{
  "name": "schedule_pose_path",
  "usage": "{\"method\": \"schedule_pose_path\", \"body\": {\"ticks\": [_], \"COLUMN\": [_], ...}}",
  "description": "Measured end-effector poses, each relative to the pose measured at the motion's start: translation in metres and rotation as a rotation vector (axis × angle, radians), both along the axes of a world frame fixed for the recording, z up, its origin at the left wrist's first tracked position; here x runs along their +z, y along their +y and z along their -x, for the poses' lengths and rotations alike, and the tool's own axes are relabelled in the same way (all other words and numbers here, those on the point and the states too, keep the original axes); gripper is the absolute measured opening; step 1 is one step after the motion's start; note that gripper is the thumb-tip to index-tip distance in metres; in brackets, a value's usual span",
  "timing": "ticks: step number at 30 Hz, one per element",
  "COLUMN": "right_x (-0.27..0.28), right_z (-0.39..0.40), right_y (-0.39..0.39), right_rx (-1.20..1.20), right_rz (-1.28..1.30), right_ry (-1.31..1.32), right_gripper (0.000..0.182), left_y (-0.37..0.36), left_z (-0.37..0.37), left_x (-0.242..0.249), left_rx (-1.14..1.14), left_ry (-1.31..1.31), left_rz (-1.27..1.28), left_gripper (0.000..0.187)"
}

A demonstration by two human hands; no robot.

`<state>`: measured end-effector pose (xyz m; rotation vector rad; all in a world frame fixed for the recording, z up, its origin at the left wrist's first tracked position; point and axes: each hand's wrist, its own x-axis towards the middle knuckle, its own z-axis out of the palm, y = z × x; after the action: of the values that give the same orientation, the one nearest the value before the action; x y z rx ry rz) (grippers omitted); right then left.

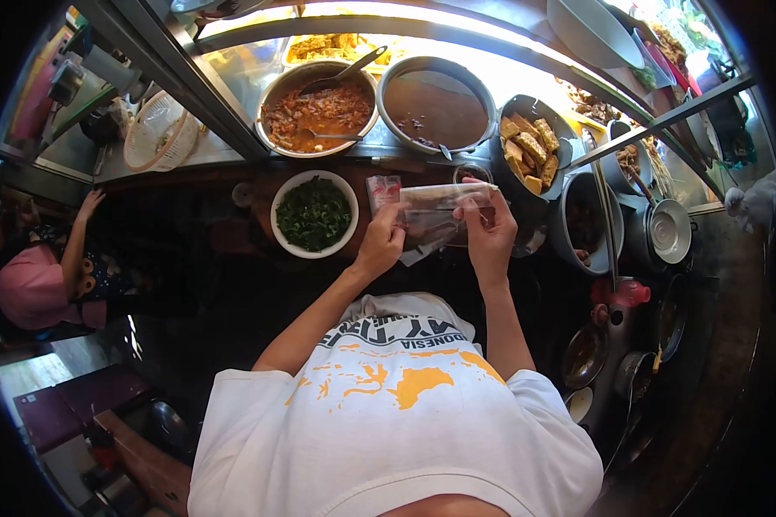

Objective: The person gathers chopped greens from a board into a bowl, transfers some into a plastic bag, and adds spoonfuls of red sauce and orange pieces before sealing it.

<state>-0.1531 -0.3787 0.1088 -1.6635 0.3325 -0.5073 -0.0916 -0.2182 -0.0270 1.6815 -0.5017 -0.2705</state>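
A clear plastic bag (428, 231) is stretched between my two hands, over the counter edge. My left hand (383, 239) pinches its left side between thumb and fingers. At the upper right edge, my right hand (490, 231) grips the bag with bent fingers. Just beyond my left fingers lies a red and white plastic packet (384, 191). To the left stands a white bowl (316, 254) of chopped dark greens, apart from my hands. Behind the bag, a small round container (471, 171) is partly hidden by my right fingers.
At the back stand a pot (319, 153) of red stew with ladles and a pot (421, 147) of brown soup. Fried pieces (530, 151) fill a bowl to the right, near a large grey pot (608, 263). Metal frame bars cross above. Another person (30, 289) is at the left.
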Motion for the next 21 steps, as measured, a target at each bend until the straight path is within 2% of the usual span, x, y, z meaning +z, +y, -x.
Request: {"method": "schedule_pose_path", "body": {"ticks": [1, 3, 4, 7, 9, 10, 12, 14, 18, 21], "right_x": [-0.003, -0.015, -0.012, -0.001, 0.001, 0.002, 0.005, 0.017, 0.024, 0.022], "right_z": [0.0, 0.0, -0.001, -0.001, 0.0, 0.0, -0.001, -0.002, -0.013, -0.012], "right_y": [-0.005, -0.013, -0.012, -0.005, -0.003, -0.002, 0.002, 0.008, 0.011, 0.001], "right_rx": [0.013, 0.039, 0.038, 0.054, 0.073, 0.075, 0.077, 0.084, 0.039, 0.105], "right_rz": [-0.022, -0.07, -0.084, -0.11, -0.104, -0.111, -0.124, -0.014, 0.18, 0.306], "right_ry": [-0.002, -0.005, -0.011, -0.001, 0.032, 0.026, 0.012, -0.005, -0.151, 0.056], "right_gripper": [0.017, 0.017, 0.017, 0.018, 0.018, 0.018, 0.019, 0.022, 0.025, 0.035], "left_y": [0.002, 0.009, 0.006, -0.006, -0.005, -0.004, -0.004, -0.005, -0.007, -0.016], "left_z": [0.0, 0.003, 0.005, 0.004, -0.003, -0.005, -0.008, -0.01, -0.004, -0.001], "left_x": [0.007, 0.077, 0.096, 0.108, 0.111, 0.114, 0.119, 0.123, 0.129, 0.131], "left_rx": [-0.059, -0.122, -0.109, -0.05, -0.088, -0.033, 0.021, 0.053, 0.048, 0.1], "left_ry": [0.281, 0.413, 0.324, 0.103, 0.071, 0.1, 0.173, 0.216, 0.187, 0.054], "left_rz": [0.227, 0.519, 0.552, 0.491, 0.395, 0.344, 0.372, 0.396, 0.365, 0.289], "left_gripper": [0.049, 0.054, 0.054, 0.049, 0.04, 0.015, 0.009, 0.005, 0.012, 0.027]}}
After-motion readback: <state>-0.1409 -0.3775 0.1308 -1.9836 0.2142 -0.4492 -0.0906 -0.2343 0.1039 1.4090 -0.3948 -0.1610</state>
